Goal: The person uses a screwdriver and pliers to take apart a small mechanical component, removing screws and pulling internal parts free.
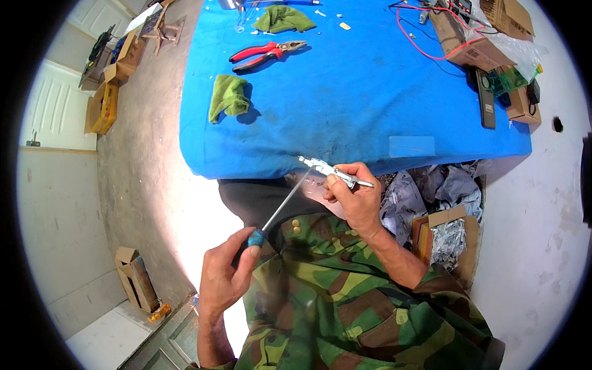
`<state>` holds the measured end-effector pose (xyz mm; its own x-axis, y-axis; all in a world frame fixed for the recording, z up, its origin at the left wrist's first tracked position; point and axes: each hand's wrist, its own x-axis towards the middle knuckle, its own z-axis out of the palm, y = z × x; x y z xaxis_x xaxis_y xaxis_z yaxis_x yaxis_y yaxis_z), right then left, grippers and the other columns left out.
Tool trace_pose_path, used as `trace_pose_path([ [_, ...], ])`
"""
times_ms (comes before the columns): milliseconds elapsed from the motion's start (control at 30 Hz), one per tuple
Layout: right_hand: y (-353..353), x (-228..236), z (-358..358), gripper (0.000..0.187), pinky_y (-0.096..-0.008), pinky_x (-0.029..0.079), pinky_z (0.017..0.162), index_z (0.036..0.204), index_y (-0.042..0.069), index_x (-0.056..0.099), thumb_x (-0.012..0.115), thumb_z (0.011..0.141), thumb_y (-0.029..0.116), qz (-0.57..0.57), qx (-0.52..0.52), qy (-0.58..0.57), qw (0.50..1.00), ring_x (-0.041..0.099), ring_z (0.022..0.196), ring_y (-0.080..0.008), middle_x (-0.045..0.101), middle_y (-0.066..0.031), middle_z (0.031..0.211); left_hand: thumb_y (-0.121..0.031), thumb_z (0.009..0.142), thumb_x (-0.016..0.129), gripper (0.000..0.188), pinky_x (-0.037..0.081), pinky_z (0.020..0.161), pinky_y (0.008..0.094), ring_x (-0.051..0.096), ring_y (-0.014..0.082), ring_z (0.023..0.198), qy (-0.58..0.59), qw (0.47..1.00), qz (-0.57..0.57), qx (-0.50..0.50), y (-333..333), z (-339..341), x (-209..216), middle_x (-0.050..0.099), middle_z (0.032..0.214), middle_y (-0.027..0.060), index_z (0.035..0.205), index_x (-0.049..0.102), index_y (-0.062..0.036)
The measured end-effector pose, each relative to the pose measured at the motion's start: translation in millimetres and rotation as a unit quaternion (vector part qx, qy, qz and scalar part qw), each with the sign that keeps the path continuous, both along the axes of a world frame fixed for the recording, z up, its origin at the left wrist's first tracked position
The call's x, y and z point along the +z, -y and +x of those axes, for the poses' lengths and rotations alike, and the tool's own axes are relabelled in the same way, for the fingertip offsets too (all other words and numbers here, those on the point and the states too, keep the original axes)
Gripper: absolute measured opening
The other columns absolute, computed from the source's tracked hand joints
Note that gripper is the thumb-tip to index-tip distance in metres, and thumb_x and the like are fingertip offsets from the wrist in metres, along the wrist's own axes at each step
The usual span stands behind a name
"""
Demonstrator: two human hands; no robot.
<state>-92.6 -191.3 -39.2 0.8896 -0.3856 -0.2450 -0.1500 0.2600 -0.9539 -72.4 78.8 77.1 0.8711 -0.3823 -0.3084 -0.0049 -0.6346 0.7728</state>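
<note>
My left hand is closed around the blue handle of a screwdriver. Its long metal shaft slants up and to the right, and the tip meets a slim white-and-silver metal device near its middle or seems to; contact is hard to make out. That device, whose exact kind I cannot tell, is gripped by the fingers of my right hand just over the front edge of the blue-covered table. A narrow rod sticks out of it to the right, past my thumb.
Red-handled pliers and two green cloths, one nearer and one farther, lie on the table. At the right are a cardboard box, red wires and a dark handheld device. Below stands a carton of crumpled material.
</note>
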Motion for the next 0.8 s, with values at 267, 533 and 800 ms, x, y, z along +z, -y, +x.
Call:
trace_pose_path([
  [267,4,-13,-1,0.022,-0.0242,0.053,0.064,0.112,0.001,0.070,0.080,0.094,0.009,-0.117,0.008,0.049,0.992,0.067,0.075,-0.0046,0.076,-0.0026,0.088,-0.016,0.097,0.075,0.031,0.058,0.067,0.0441,0.076,0.0386,0.074,0.117,0.983,0.109,-0.090,10,24,41,0.076,0.094,0.0209,0.125,0.070,-0.0017],
  [533,10,-4,1,0.025,-0.0285,0.055,0.063,0.112,0.002,0.070,0.082,0.092,0.009,-0.262,0.028,0.097,0.960,0.070,0.073,-0.0096,0.076,-0.0076,0.085,-0.013,0.091,0.078,0.027,0.058,0.066,0.0476,0.073,0.0417,0.075,0.188,0.944,0.207,-0.175,32,55,85,0.075,0.088,0.0183,0.115,0.071,-0.0044],
  [800,10,-2,1,0.024,-0.0299,0.056,0.064,0.112,0.001,0.069,0.080,0.093,0.009,-0.288,0.032,0.123,0.949,0.072,0.073,-0.0117,0.076,-0.0089,0.084,-0.009,0.086,0.081,0.022,0.059,0.067,0.0395,0.077,0.0348,0.074,0.227,0.927,0.212,-0.212,45,77,103,0.078,0.088,0.0177,0.106,0.077,-0.0007],
])
